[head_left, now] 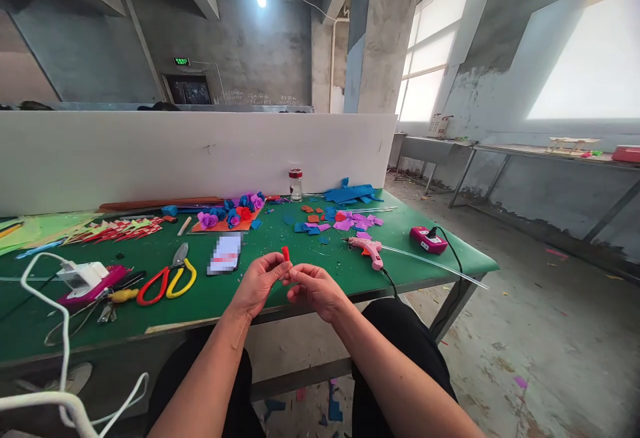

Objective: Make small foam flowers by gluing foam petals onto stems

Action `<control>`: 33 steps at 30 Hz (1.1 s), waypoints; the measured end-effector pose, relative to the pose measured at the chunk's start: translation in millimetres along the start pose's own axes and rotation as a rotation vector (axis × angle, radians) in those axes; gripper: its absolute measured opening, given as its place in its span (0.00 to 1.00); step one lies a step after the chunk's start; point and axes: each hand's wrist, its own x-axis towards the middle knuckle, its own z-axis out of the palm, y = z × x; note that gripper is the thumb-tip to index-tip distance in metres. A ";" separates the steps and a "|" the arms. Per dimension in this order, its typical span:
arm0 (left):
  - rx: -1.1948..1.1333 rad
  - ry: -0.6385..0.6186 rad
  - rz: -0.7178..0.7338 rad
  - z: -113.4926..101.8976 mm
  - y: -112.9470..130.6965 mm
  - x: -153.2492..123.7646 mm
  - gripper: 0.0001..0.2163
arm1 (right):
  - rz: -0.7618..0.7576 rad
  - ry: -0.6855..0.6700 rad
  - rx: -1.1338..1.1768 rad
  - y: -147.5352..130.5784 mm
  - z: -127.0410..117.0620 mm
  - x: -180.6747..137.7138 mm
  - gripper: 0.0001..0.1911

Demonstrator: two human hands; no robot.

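Note:
Between the fingertips of my left hand (261, 283) and my right hand (316, 288) is a small rolled piece of red paper (285, 253), standing upright above the table's front edge. Both hands are closed in a pinch and touch each other at the fingertips. The lower end of the red piece is hidden by my fingers. Beyond my left hand lies a phone (225, 253). To the right of my right hand, a pink hot glue gun (369, 251) rests on the green tabletop (300, 271). Cut purple paper pieces (357, 221) lie behind it.
Scissors (167, 281) with red and yellow handles lie left. Finished paper flowers (233, 211) sit at the back, near a red-lidded jar (295, 185). A magenta power strip (429, 239) and a clear glue stick (440, 265) are right. A white cable (65, 331) hangs over the left edge.

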 end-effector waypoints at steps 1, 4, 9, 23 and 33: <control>-0.006 0.001 0.003 1.8 -1.4 0.3 0.11 | 0.008 0.006 0.010 0.2 -0.2 0.2 0.17; -0.016 0.019 -0.007 5.8 -5.3 1.4 0.12 | 0.034 0.029 0.030 0.7 -0.5 0.3 0.17; -0.040 0.075 -0.007 4.3 -7.9 3.2 0.13 | 0.074 0.027 0.019 2.2 -0.9 -0.4 0.17; -0.250 0.208 0.095 -23.5 -5.0 13.2 0.10 | 0.182 -0.065 -0.068 22.2 3.1 -9.5 0.19; -0.288 0.067 0.002 -10.3 -29.1 -45.4 0.10 | 0.063 0.159 -0.288 65.8 -18.7 -63.3 0.22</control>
